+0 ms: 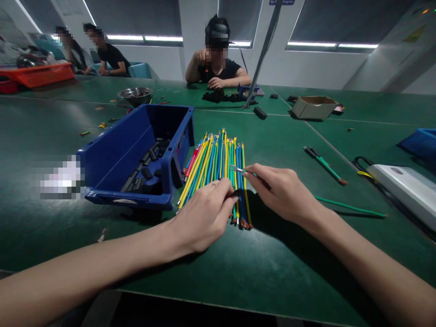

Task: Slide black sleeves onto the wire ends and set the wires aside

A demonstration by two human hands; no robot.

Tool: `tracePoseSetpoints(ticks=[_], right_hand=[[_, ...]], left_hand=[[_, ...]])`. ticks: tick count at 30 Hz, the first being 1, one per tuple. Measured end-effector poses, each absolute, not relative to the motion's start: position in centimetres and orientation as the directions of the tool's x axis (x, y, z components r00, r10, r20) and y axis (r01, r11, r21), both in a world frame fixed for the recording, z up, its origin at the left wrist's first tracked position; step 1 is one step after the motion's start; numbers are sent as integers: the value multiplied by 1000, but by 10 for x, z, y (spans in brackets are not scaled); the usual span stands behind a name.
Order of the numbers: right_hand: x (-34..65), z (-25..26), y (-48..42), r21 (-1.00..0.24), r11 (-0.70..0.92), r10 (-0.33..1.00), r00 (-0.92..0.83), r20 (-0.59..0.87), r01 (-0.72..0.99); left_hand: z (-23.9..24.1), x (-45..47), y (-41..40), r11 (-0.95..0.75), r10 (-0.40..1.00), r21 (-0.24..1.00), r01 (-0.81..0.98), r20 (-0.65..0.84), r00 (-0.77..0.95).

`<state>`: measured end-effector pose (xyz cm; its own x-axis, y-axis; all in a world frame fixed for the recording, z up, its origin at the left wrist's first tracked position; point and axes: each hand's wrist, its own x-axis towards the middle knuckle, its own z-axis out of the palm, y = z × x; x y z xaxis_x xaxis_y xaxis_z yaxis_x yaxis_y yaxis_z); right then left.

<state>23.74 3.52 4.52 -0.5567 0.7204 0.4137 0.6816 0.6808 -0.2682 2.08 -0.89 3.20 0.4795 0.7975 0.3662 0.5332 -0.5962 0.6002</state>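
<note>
My right hand (284, 190) pinches a green wire (354, 208) close to its silvery metal terminal (235, 168), which points left over the row of wires. The wire's other end sticks out to the right behind my wrist. Lower and to the left, my left hand (206, 211) rests over the row with thumb and fingers closed together. Something small and dark may be at its fingertips, but I cannot make it out. Beneath both hands lie several yellow, green, blue and red wires (223, 152) side by side, with terminals at the far ends and some bare copper at the near ends.
Left of the wires stands a blue bin (114, 145) with black sleeves (146, 172) inside. At right lie a green wire with a black sleeve (325, 165) and a white device (405, 186). Farther back are a cardboard box (314, 108), a metal bowl (135, 95) and a seated person (218, 63).
</note>
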Motion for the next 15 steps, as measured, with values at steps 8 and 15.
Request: tracePoseSetpoints(ticks=[8, 15], right_hand=[[239, 47, 36, -141, 756, 606, -601, 522, 639], [237, 47, 29, -45, 796, 525, -650, 550, 604]], left_hand=[[37, 18, -4, -359, 906, 831, 426, 202, 371], [33, 15, 1, -214, 947, 933, 289, 125, 296]])
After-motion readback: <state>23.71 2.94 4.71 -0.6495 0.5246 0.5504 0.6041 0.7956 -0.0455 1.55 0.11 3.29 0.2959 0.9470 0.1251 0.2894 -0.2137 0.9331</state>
